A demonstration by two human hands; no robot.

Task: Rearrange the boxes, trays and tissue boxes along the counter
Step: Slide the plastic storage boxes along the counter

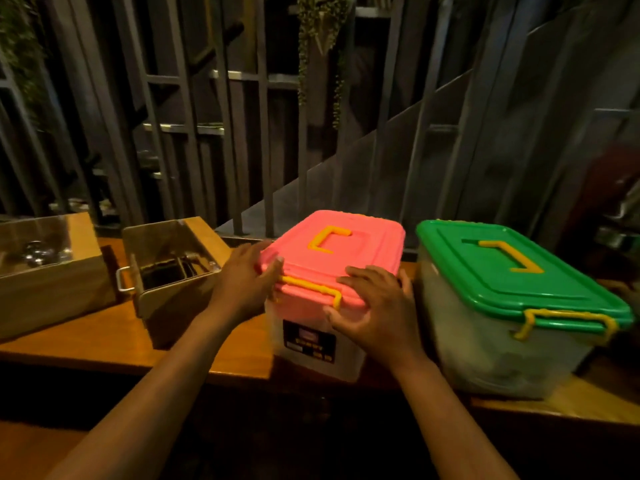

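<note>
A clear plastic box with a pink lid [346,247] and yellow handle and latches stands in the middle of the wooden counter [104,334]. My left hand [249,275] presses flat against the box's left side at the lid's edge. My right hand [374,306] lies on the lid's front right corner, fingers spread over the rim. Just to the right stands a larger clear box with a green lid [512,275] and yellow latches. Left of the pink box sits a steel tray [166,271] with side handles. A tan box [48,268] with a shiny top is at the far left.
Dark metal railings [242,133] and a staircase rise directly behind the counter, with hanging plants [318,46] above. A bare stretch of counter lies in front of the steel tray. Dim objects stand at the far right edge.
</note>
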